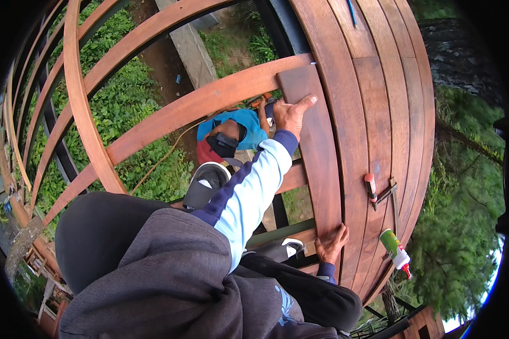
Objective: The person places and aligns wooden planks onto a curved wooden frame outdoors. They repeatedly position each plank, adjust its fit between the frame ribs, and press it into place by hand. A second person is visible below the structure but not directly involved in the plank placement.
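A reddish-brown wooden board [320,164] lies lengthwise across the joists, beside the laid deck planks [345,113] with a thin dark gap between. My left hand [291,116] is closed on the board's left edge towards its far end, thumb stretched over the top. At the near end, my right hand [332,246] grips the board, its fingers at the corner by the adjoining plank. Part of that hand's underside is hidden. The far end of the board rests over a curved-looking wooden joist [209,97].
A red marker [370,189], a try square [391,195] and a green-and-white bottle with a red tip [396,251] lie on the planks at right. A blue pencil-like stick [352,12] lies far off. Below the open joists, a person in teal [249,127] works near the ground.
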Available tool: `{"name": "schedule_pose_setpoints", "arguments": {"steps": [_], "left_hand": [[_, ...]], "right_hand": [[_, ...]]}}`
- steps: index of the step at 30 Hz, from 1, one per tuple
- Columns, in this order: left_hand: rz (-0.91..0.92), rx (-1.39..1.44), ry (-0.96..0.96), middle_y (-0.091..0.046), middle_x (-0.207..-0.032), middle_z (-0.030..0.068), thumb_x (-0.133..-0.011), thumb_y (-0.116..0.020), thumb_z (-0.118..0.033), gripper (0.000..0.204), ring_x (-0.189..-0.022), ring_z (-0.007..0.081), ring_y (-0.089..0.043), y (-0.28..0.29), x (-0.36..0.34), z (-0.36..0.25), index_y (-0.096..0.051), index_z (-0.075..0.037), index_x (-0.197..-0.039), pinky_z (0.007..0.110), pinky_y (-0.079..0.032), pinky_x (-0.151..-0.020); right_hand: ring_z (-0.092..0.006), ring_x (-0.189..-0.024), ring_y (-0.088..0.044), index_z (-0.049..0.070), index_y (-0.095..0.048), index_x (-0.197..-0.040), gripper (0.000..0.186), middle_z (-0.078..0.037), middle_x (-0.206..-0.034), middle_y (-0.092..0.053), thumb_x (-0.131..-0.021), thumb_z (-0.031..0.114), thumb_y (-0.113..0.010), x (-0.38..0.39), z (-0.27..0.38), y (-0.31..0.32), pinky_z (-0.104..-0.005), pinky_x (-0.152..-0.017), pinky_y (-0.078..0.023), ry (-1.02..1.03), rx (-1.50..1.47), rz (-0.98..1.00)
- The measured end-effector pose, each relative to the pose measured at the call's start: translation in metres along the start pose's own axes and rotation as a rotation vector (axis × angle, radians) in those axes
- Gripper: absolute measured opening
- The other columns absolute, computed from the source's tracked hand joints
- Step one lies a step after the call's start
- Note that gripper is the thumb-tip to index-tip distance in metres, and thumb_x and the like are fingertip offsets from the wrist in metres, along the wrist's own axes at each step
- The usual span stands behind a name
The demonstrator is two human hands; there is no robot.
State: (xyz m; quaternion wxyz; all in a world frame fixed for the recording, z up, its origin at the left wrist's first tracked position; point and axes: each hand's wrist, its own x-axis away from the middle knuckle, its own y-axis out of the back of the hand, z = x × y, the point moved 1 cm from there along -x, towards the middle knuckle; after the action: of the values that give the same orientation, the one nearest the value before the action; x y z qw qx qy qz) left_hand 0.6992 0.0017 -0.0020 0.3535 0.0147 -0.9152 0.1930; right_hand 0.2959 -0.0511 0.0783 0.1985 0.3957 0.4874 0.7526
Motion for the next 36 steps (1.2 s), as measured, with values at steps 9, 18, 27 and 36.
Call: {"name": "schedule_pose_setpoints", "arguments": {"steps": [9,18,27,36], "left_hand": [[0.026,-0.01,0.003,-0.061,-0.087,0.0093,-0.058,-0.086,-0.02,0.049,-0.076,0.021,-0.058,0.0011,-0.0011,-0.0037,-0.061,0.003,-0.093,0.035,-0.05,-0.074],[0.036,-0.003,0.006,-0.062,-0.087,0.0105,-0.059,-0.085,-0.019,0.048,-0.076,0.0218,-0.059,0.0012,-0.0036,-0.0023,-0.061,0.003,-0.094,0.035,-0.05,-0.074],[0.034,-0.035,0.011,-0.062,-0.088,0.0107,-0.059,-0.085,-0.018,0.048,-0.076,0.022,-0.059,0.0062,-0.0037,0.0005,-0.061,0.003,-0.095,0.035,-0.051,-0.073],[0.055,0.021,-0.005,-0.063,-0.087,0.0096,-0.06,-0.085,-0.017,0.045,-0.075,0.021,-0.06,0.0043,-0.0031,0.0001,-0.063,0.003,-0.093,0.034,-0.051,-0.072]], "right_hand": [[-0.0435,-0.125,-0.029,0.004,-0.027,-0.138,0.1,-0.026,-0.135,-0.03,-0.051,0.016,-0.074,-0.0015,-0.0009,-0.0016,-0.0499,-0.106,-0.028,0.02,-0.003,-0.005],[-0.0442,-0.124,-0.03,0.003,-0.027,-0.138,0.099,-0.027,-0.135,-0.03,-0.051,0.013,-0.074,-0.0037,0.0025,0.0017,-0.0508,-0.104,-0.029,0.038,-0.025,-0.006],[-0.044,-0.127,-0.028,0.005,-0.026,-0.14,0.102,-0.026,-0.137,-0.028,-0.052,0.017,-0.075,0.0001,-0.0013,-0.0003,-0.0492,-0.107,-0.027,0.009,0.008,0.023],[-0.0454,-0.125,-0.029,0.003,-0.026,-0.139,0.101,-0.028,-0.136,-0.027,-0.051,0.014,-0.075,0.0,-0.0007,-0.0014,-0.051,-0.105,-0.028,0.038,-0.011,-0.003]]}}
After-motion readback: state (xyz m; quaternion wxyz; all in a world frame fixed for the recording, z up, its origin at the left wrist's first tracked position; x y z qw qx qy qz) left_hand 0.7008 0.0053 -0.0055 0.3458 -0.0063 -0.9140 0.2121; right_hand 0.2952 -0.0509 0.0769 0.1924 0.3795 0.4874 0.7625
